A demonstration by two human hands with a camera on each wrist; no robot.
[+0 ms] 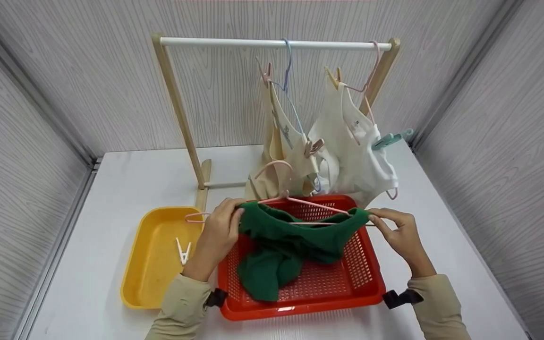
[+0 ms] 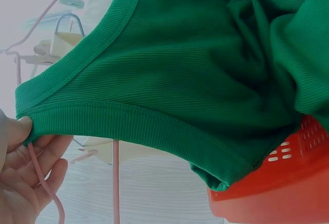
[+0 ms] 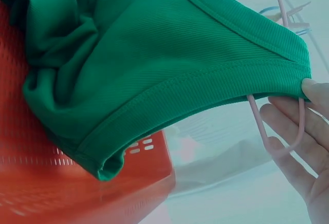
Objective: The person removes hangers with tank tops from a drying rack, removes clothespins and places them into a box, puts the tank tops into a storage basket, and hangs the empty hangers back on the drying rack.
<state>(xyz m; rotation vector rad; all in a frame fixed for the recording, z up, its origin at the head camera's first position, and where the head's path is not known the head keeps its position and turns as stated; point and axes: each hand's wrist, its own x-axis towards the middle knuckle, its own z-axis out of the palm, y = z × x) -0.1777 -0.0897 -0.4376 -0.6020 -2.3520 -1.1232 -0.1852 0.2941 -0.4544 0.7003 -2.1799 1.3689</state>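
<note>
A green ribbed tank top (image 1: 314, 241) is stretched between both hands, with a pink hanger (image 1: 317, 206) inside its straps. My left hand (image 1: 217, 231) pinches the left strap, thumb on the fabric. The other strap is pinched by my right hand (image 1: 402, 236). Each wrist view shows a rounded hanger end (image 3: 280, 152) poking out past the strap beside the fingers. The hanger's hook points up toward the rack. Below, the lower part of the top bunches over a red perforated basket (image 1: 300, 310).
A yellow tray (image 1: 151, 264) holding a white clothespin (image 1: 183, 252) stands left of the basket. Behind is a rack with a white rod (image 1: 220, 42). From it hang a cream top (image 1: 269, 141) on a blue hanger and a white top (image 1: 361, 160) on a pink one, both clipped with clothespins.
</note>
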